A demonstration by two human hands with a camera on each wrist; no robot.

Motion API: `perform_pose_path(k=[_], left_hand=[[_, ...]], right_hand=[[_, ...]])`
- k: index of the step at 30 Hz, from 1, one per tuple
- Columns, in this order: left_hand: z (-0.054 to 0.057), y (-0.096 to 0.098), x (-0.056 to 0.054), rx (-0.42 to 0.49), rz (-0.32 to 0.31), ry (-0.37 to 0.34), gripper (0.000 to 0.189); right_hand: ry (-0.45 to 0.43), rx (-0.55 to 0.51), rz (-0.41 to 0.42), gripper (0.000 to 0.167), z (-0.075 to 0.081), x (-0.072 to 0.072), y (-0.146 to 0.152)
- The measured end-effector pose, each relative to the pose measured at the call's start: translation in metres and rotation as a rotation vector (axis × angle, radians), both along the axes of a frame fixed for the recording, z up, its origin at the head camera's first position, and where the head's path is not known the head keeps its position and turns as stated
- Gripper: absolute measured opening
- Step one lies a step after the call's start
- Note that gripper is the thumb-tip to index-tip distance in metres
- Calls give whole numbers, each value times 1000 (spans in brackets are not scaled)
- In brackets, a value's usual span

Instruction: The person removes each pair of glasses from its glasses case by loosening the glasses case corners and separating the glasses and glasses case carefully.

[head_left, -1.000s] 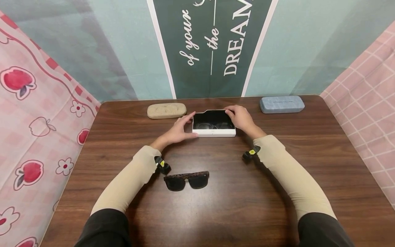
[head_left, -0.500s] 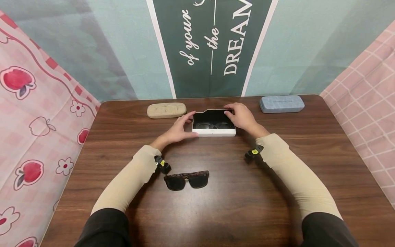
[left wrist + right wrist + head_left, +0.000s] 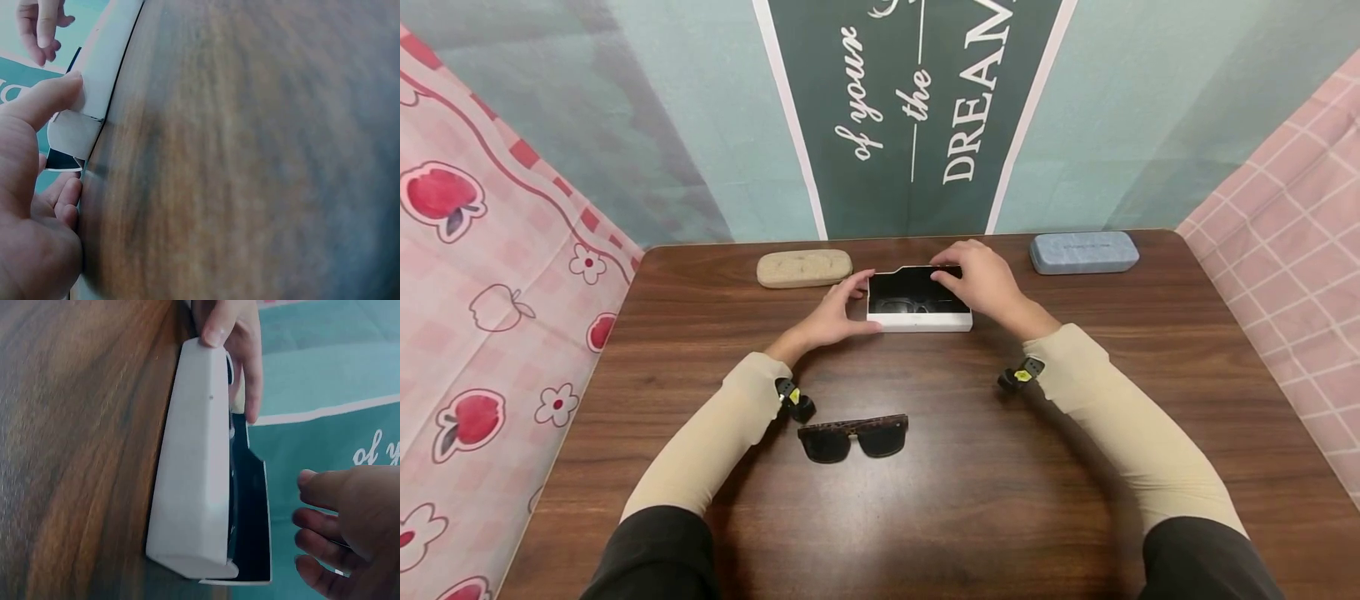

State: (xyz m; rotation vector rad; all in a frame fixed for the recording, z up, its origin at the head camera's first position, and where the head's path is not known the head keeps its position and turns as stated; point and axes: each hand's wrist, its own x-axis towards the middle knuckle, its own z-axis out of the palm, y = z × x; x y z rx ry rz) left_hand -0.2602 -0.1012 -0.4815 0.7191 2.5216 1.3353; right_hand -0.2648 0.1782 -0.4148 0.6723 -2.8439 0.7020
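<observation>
A white glasses case (image 3: 925,322) with a dark lining stands open near the back of the table, its lid (image 3: 253,519) raised at the rear. Dark-framed eyeglasses (image 3: 904,307) lie inside, partly hidden by the front wall. My left hand (image 3: 831,318) holds the case's left end, thumb on the front and fingers reaching to the lid side. Over the right part of the lid hovers my right hand (image 3: 985,283); in the right wrist view its loosely bent fingers are apart from the lid and hold nothing. Tortoiseshell sunglasses (image 3: 853,437) lie folded nearer the front.
A beige glasses case (image 3: 805,268) lies at the back left, close by the left fingertips. At the back right sits a blue glasses case (image 3: 1084,252). Fabric hangings (image 3: 700,108) border the wooden table (image 3: 970,500) behind and at both sides.
My right hand has let go of the lid's right corner and shifted left over the lid. The left hand and the white case have stayed put.
</observation>
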Motion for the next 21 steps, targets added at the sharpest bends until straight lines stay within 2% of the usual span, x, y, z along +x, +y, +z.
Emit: perform_pose_path(k=[10,21], left_hand=[[0,0,0,-6,1,-7,95],[2,0,1,-40,-4,28,95]], right_hand=[[-83,78,101,22,2,7,-15],[-148,174,126,19,-4,10,-24]])
